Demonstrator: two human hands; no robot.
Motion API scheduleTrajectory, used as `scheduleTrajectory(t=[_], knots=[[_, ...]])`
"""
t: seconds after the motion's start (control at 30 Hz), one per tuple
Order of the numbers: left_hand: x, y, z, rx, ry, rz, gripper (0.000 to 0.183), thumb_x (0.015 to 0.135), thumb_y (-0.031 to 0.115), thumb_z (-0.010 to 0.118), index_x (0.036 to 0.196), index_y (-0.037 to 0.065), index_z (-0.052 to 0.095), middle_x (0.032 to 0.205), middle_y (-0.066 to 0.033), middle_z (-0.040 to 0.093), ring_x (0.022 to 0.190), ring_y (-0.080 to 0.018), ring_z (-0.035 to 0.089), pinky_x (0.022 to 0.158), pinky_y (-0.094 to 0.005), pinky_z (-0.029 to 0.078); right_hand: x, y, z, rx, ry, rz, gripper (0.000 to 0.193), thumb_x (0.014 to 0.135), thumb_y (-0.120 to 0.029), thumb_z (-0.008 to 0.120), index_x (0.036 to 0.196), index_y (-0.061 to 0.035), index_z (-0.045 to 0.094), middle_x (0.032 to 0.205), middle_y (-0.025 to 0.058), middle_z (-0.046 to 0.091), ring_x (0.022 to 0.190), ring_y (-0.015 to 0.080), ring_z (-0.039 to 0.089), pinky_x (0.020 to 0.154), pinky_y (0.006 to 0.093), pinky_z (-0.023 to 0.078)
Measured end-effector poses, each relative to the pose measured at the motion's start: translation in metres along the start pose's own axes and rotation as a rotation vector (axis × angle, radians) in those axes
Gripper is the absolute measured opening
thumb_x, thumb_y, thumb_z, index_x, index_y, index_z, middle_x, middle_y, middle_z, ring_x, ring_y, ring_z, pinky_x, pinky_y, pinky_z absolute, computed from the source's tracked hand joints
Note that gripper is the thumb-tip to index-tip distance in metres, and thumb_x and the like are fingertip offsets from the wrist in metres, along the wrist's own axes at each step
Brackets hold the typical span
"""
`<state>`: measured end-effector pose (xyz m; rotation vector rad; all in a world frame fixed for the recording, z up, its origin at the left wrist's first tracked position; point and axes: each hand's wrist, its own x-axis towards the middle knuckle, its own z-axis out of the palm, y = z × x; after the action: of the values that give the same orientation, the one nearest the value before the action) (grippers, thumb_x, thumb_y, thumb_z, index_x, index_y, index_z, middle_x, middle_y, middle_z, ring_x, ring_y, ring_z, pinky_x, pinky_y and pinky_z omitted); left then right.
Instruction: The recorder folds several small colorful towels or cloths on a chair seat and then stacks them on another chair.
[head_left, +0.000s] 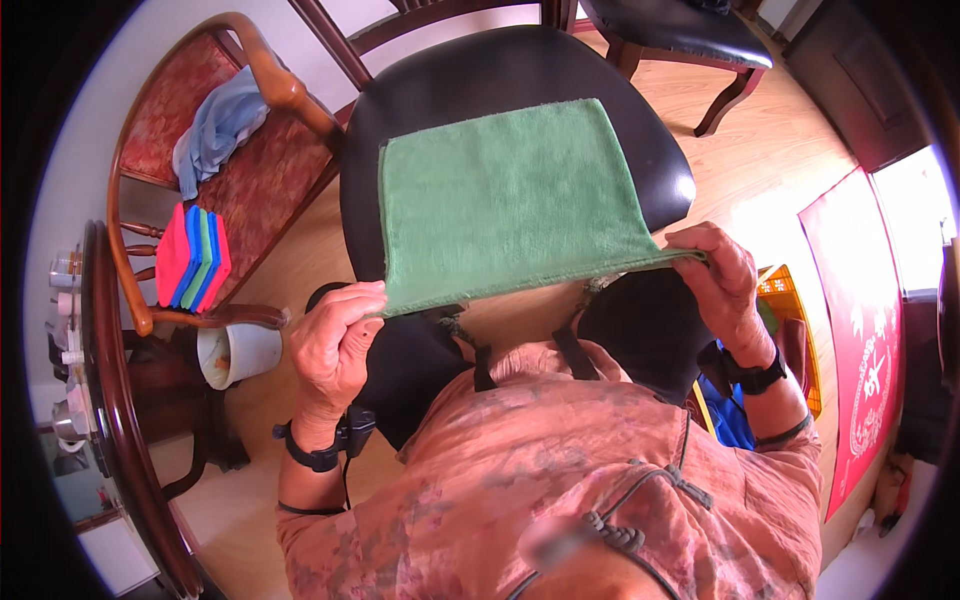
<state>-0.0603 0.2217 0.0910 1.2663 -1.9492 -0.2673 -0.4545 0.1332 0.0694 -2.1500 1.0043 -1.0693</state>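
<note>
A green cloth (510, 190), folded into a rough rectangle, lies over the black seat of a chair (480, 70). Its near edge reaches past the seat front, above my knees. My left hand (333, 345) pinches the near left corner between thumb and fingers. At the near right corner, my right hand (722, 285) has the cloth gripped the same way, and that corner is drawn out to a narrow point. Between my hands the near edge is stretched nearly straight. Both wrists carry black straps.
To the left, a wooden armchair (285, 90) holds a light blue garment (222, 125) and a stack of pink, blue and green folded cloths (192, 258). A white bucket (240, 354) stands below. An orange crate (775, 285) and a red mat (860, 340) are at the right.
</note>
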Motion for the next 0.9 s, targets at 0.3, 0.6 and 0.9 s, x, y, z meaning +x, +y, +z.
scheduleTrajectory(t=[0.3, 0.6, 0.9], knots=[[0.046, -0.027, -0.007, -0.038, -0.049, -0.211, 0.012, 0.092, 0.010, 0.063, 0.096, -0.001, 0.065, 0.092, -0.0100, 0.070, 0.081, -0.0163, 0.064, 0.072, -0.0262, 0.048, 0.047, 0.016, 0.003, 0.224, 0.067, 0.260, 0.015, 0.089, -0.003, 0.059, 0.104, -0.0022, 0.062, 0.087, 0.0014, 0.064, 0.079, 0.0079, 0.060, 0.070, 0.0249, 0.048], [0.091, -0.075, -0.008, -0.105, -0.081, -0.324, 0.014, 0.090, 0.012, 0.066, 0.095, -0.001, 0.064, 0.076, -0.0030, 0.061, 0.072, -0.0087, 0.055, 0.066, -0.0249, 0.044, 0.098, 0.040, 0.010, 0.415, 0.066, 0.384, 0.016, 0.092, -0.009, 0.061, 0.106, -0.0029, 0.063, 0.092, -0.0019, 0.064, 0.085, 0.0055, 0.056, 0.080, 0.0225, 0.045], [0.137, -0.124, 0.016, -0.112, -0.153, -0.360, 0.012, 0.089, 0.010, 0.064, 0.087, -0.002, 0.062, 0.068, 0.0011, 0.053, 0.066, -0.0054, 0.047, 0.061, -0.0239, 0.041, 0.151, 0.089, 0.026, 0.431, 0.026, 0.440, 0.017, 0.093, -0.012, 0.060, 0.105, -0.0020, 0.064, 0.088, -0.0014, 0.065, 0.082, 0.0057, 0.057, 0.078, 0.0220, 0.046]])
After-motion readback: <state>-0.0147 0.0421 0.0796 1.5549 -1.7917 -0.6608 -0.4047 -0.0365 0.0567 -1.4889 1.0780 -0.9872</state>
